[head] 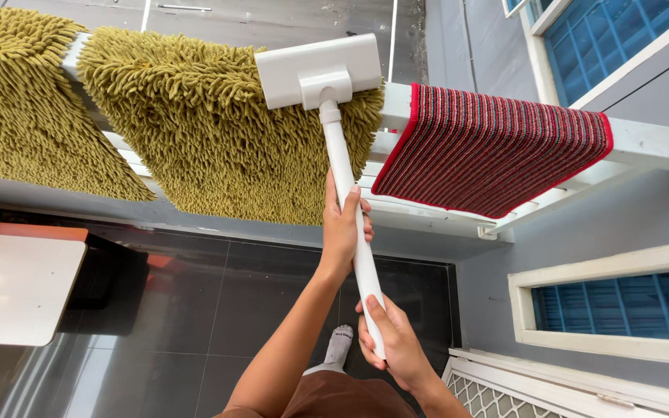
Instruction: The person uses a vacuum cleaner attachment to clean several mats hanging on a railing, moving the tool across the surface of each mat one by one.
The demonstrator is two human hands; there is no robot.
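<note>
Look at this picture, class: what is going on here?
A person holds a white pole with both hands, the left hand higher up and the right hand near the lower end. The pole's flat white head rests against a shaggy green mat draped over a white railing. Another green mat hangs to its left and a red striped mat to its right. A socked foot stands on dark floor tiles.

You see a white railing (644,143) carrying three mats: two shaggy olive mats (17,101) (210,124) toward ten and twelve o'clock, and a red striped mat (497,147) toward two o'clock, all draped over it.
</note>
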